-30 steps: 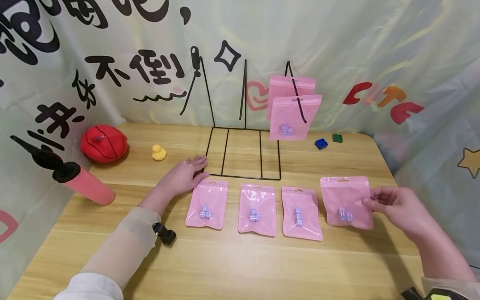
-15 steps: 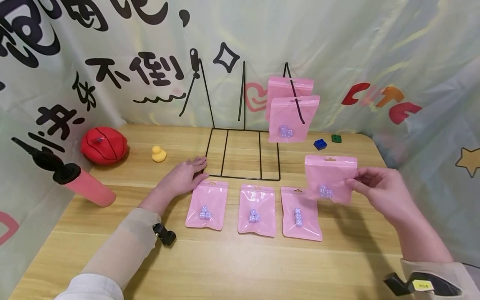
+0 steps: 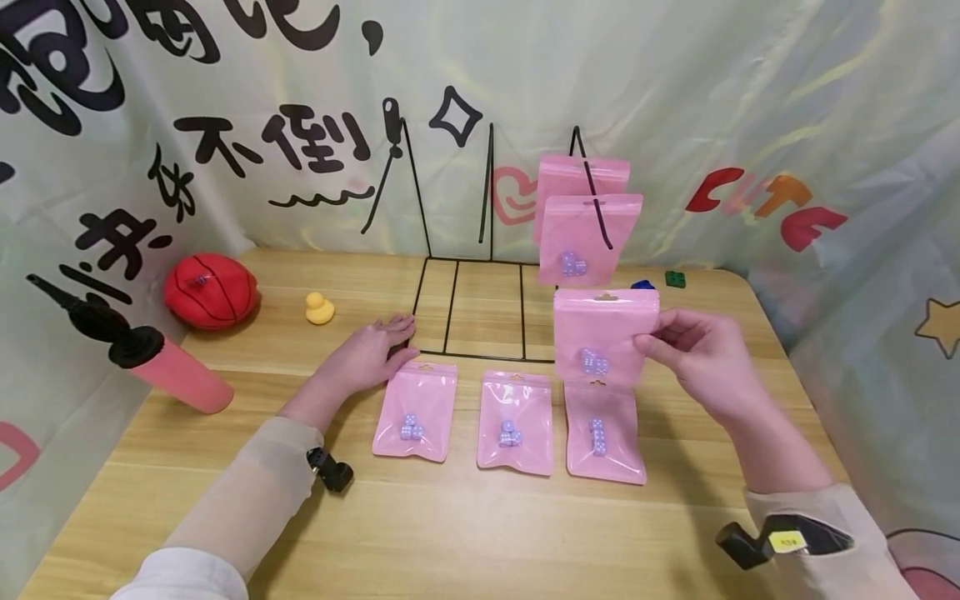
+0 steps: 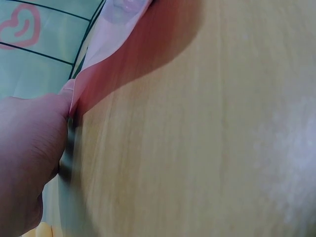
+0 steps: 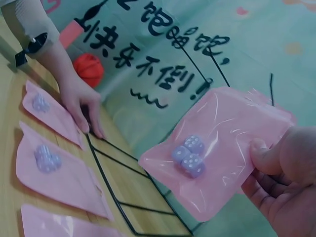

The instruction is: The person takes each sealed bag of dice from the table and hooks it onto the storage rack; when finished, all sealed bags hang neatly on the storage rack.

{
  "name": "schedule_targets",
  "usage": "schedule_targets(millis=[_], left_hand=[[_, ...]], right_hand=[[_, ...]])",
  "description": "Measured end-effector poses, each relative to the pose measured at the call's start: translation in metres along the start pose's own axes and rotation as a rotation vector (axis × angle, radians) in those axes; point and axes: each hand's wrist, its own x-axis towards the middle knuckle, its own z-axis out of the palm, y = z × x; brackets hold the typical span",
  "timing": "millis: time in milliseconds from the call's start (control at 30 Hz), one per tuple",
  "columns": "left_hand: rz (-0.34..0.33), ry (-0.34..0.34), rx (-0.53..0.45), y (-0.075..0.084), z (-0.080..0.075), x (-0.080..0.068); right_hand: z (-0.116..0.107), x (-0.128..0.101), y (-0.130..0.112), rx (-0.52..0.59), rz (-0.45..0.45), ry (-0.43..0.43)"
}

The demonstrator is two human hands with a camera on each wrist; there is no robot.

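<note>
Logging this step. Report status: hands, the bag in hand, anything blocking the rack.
Right hand pinches pink dice bag, held upright off the table. Left hand flat on wire rack base corner. Two bags already hang on the right hook; other hooks bare.

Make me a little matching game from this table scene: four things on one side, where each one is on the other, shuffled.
Things
1. pink bag with dice
2. yellow duck
3. red ball
4. left hand

Places
A. far left of the table, by the backdrop
B. pinched in the right hand, off the table
C. flat on the table at the wire rack's front corner
D. between ball and rack

Pairs: 1-B, 2-D, 3-A, 4-C
</note>
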Motion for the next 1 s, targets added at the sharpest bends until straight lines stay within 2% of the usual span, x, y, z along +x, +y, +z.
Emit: schedule_targets(millis=[633, 833, 1000], left_hand=[[-0.015, -0.002, 0.000, 0.001, 0.000, 0.000], [0.001, 0.008, -0.001, 0.000, 0.001, 0.001], [0.003, 0.014, 0.005, -0.001, 0.002, 0.001]], right_hand=[[0.058, 0.032, -0.037, 0.205, -0.148, -0.022], [0.076, 0.043, -0.048, 0.283, -0.157, -0.047], [0.088, 0.052, -0.057, 0.300, -0.155, -0.047]])
